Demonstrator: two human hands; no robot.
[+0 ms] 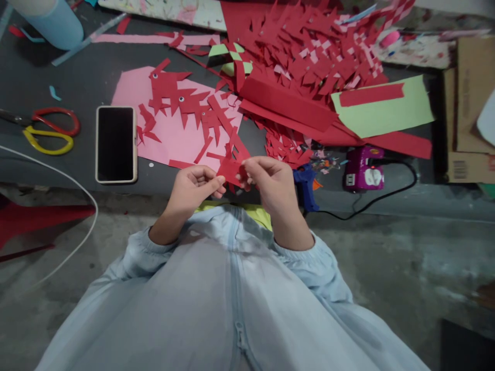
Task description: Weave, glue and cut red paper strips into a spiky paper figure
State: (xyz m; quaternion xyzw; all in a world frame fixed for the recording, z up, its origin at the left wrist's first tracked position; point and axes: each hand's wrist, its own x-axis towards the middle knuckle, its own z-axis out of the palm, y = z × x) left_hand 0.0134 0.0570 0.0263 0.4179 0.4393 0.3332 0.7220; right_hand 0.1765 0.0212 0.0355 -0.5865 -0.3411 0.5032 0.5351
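Observation:
Between my hands, just above the table's near edge, is a small piece of red paper (230,171). My left hand (195,186) pinches its left side between thumb and fingers. The fingertips of my right hand (268,180) are closed on its right side. Beyond them lies a pink paper sheet (174,136), bearing several red paper fish. One paper fish (164,87) has a googly eye. Red paper strips (221,116) lie loose on the sheet's right part, close to my fingers. A blue glue gun (307,188) rests right beside my right hand.
A phone (116,144) and red-and-yellow scissors (50,129) lie left. A large heap of red paper pieces (309,46) fills the back. Green paper (390,116), a purple box (363,170) with a black cord, and cardboard (474,103) are right. A bottle (54,23) stands back left.

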